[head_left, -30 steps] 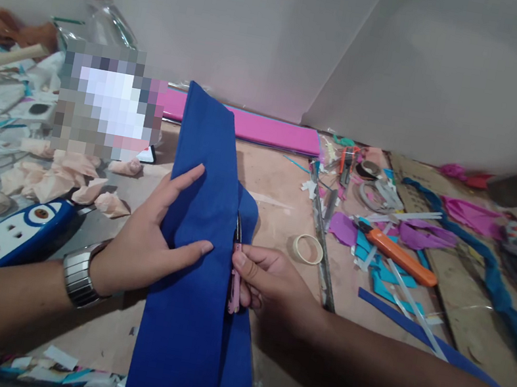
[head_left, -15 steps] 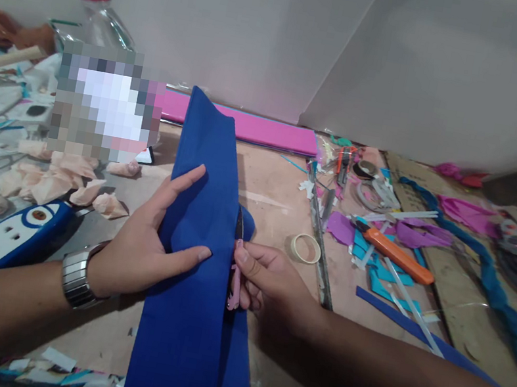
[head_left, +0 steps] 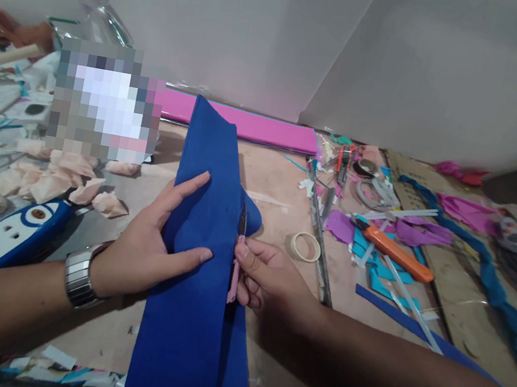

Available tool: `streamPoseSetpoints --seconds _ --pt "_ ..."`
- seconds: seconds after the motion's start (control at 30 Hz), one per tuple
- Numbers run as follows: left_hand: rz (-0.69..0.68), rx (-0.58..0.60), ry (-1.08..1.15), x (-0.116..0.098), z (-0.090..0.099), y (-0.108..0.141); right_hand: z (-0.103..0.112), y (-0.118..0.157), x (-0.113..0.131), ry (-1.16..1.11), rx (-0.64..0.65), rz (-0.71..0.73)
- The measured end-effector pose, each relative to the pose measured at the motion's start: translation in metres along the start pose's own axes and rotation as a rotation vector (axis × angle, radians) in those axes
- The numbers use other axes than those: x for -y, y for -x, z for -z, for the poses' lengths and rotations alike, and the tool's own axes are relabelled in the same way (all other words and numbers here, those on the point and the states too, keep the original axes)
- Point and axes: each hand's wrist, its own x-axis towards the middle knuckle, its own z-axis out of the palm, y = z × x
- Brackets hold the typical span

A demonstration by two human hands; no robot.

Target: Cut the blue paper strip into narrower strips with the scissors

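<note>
The right hand is clamped on a knife, thumb and fingers pinching its pink handle. The dark blade points away from the wearer, along the right edge of the blue sheet. Blade and edge look close together; contact cannot be confirmed.

The left hand has thumb and forefinger apart, both lying on the upper face of the sheet. The remaining fingers are hidden, so any hold from beneath cannot be verified. A metal watch is on the left wrist.

Governing relation: the sheet lies immediately left of the right grip and ahead of it, its long axis running from the near edge of the table toward the wall. The knife is roughly parallel to that axis. The left hand is the nearer, resting on the sheet. More blue material shows beneath the right edge.

Right of the grip: a tape ring, then an orange cutter among scraps. Left: a power strip and crumpled paper. Beyond: a pink stack.

Brands and labels: none legible. Faint marks on the cardboard are too blurred to read.
</note>
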Motion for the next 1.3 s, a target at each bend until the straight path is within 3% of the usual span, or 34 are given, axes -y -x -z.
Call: streamPoseSetpoints --seconds 0.27,0.53,1.3 --pt "0.027 -0.026 -0.01 0.0006 0.0002 -0.0018 0.0007 -0.001 0.0015 0.012 -0.021 0.02" --pt "0.069 -0.073 0.15 0.0034 0.0007 -0.004 -0.0002 0.0008 0.0004 0.015 -0.02 0.018" --pt "0.05 -0.067 0.138 0.0042 -0.0002 -0.0037 0.003 -0.0016 -0.0004 0.045 -0.001 0.025"
